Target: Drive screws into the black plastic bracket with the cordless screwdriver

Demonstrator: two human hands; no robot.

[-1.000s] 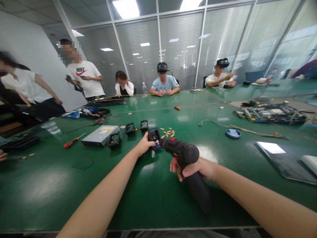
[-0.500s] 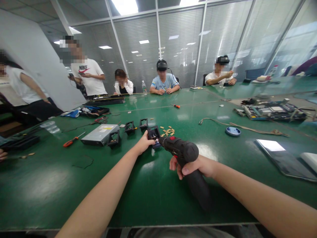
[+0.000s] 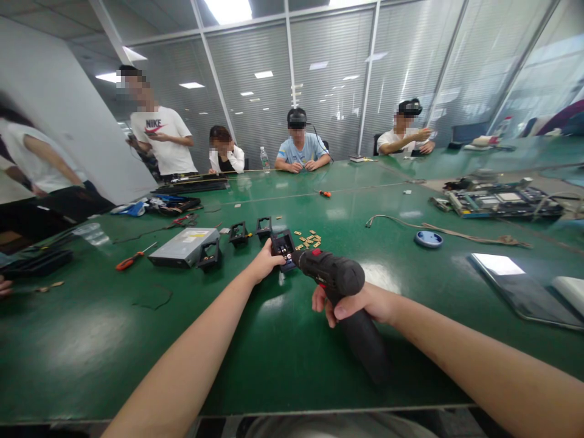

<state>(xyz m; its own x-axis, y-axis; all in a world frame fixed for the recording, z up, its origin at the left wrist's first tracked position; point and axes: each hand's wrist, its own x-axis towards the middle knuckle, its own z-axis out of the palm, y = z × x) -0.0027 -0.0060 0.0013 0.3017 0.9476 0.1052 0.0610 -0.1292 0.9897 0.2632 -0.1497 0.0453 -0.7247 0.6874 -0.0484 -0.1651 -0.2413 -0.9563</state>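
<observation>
My right hand is wrapped round the handle of a black cordless drill with a red button on top. Its nose points left, at a small black plastic frame with shiny metal bits inside. Whether the drill's tip touches those bits I cannot tell. My left hand grips the frame's near left side, thumb over the edge. Just behind the drill lies a scatter of small brass-coloured plates. Several similar black frames stand to the left, among them one black frame beside a silver disc drive.
An orange screwdriver lies left of the drive. To the right are a round blue lid, a beige cable, a dark flat tablet-like device and a circuit board assembly. Several people are across the green table.
Both hands, the drill and the black frame keep nearly the same place. The view has shifted very slightly. At the far left a standing person has moved a little.
</observation>
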